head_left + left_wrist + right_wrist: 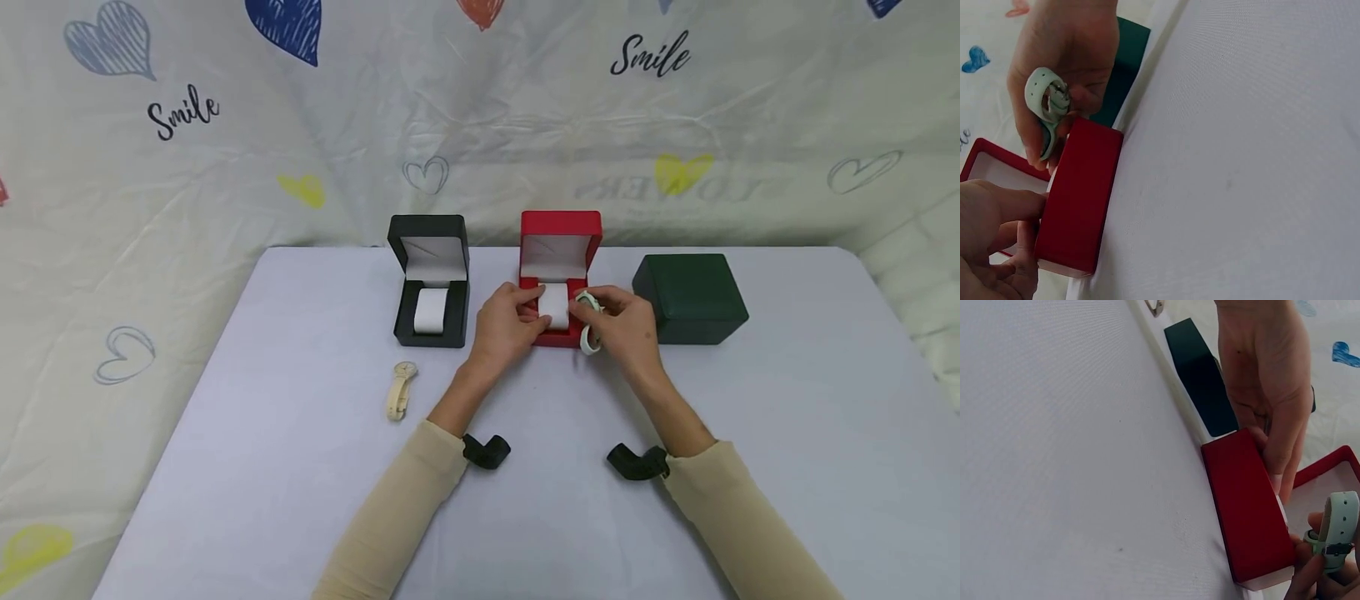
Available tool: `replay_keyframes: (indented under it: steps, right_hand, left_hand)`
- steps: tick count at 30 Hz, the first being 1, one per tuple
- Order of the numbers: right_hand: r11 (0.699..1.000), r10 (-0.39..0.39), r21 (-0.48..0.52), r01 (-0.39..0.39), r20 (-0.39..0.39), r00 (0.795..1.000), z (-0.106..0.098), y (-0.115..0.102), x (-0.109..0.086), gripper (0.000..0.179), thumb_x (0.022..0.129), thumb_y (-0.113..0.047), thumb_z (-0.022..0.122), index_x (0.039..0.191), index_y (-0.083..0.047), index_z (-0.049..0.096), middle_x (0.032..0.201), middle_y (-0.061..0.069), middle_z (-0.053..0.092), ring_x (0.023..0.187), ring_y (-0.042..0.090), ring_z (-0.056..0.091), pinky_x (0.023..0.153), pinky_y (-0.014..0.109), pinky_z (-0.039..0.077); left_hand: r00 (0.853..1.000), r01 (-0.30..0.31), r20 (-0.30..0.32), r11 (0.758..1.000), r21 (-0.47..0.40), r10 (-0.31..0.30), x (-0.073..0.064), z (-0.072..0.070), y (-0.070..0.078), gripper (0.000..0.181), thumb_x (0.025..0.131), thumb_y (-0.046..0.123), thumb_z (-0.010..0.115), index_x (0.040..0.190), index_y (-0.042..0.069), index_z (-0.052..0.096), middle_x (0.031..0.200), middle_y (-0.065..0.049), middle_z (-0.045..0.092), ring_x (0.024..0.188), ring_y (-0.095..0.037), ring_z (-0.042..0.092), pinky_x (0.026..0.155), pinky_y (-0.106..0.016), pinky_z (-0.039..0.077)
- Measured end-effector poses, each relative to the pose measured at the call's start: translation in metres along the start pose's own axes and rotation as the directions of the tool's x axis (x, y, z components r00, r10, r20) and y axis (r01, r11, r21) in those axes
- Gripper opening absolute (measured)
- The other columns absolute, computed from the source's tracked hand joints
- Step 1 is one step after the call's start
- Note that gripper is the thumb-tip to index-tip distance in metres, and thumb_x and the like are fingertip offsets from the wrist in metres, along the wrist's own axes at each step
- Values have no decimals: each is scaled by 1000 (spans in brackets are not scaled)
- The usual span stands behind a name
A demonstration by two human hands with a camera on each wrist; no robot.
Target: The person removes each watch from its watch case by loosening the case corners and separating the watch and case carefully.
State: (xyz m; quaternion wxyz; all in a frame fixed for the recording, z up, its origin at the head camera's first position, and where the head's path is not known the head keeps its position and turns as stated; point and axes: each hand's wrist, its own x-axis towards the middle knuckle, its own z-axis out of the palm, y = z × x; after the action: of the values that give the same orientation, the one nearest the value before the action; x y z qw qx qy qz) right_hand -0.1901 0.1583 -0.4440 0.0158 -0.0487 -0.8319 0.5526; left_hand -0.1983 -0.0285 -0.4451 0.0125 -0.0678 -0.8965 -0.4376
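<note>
An open red watch box (561, 223) stands at the far middle of the table with a white cushion (554, 306) in its base. My left hand (504, 327) grips the cushion at its left side, thumb at the near corner and a finger at the far one. Between the thumb and fingers of my right hand (628, 329) is a pale green watch (591, 342), held at the box's right side. Its strap (1036, 90) forms a loop with the buckle visible in the left wrist view. The right fingertips come close to the cushion's right edge.
Left of the red box stands an open black watch box (427, 225) with a white cushion (431, 311). A closed dark green box (692, 296) sits on the right. One cream watch (401, 392) lies on the white table (285, 467) near the black box. Behind hangs a printed cloth (495, 108).
</note>
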Motion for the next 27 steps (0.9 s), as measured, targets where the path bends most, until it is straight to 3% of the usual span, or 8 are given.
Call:
replay_keyframes:
  steps: [3,8,16,23,27]
  right_hand:
    - [1000,6,-4,-6,-4,1000,-1,0,0,36,94,-36,77,118,-8,75,84,-10,67,75,9,57,56,21,47]
    - [1000,22,-14,-22,-5,1000,1,-1,0,40,95,-39,75,120,-8,75,104,4,73,94,11,58,63,18,49]
    - [1000,21,-1,-21,-22,1000,-2,-4,-2,41,95,-39,75,122,-8,75,87,-2,64,80,12,55,57,19,47]
    - [1000,-13,8,14,-36,999,-2,-6,-6,45,98,-38,73,129,-5,72,122,15,69,102,15,57,73,11,50]
    - [999,-34,-8,34,-62,998,0,-6,-7,45,98,-40,72,127,-6,72,121,13,69,105,15,57,73,13,50]
  left_hand:
    - [1000,-7,3,1000,-1,7,0,1,2,49,90,14,82,137,13,69,109,-10,65,85,-11,72,72,-14,57]
    - [1000,-24,4,1000,16,24,-1,0,3,49,90,14,81,137,11,69,110,-12,65,85,-12,72,71,-15,57]
    - [999,-32,-8,999,22,32,0,2,3,49,91,16,81,138,12,69,111,-11,66,87,-12,73,74,-18,58]
    - [1000,-14,13,1000,9,13,-1,2,2,51,92,16,79,142,12,66,115,-11,64,91,-14,74,80,-19,61]
    - [999,4,40,1000,-2,-4,-2,-1,2,51,94,15,77,143,12,65,117,-11,64,95,-14,73,82,-19,61]
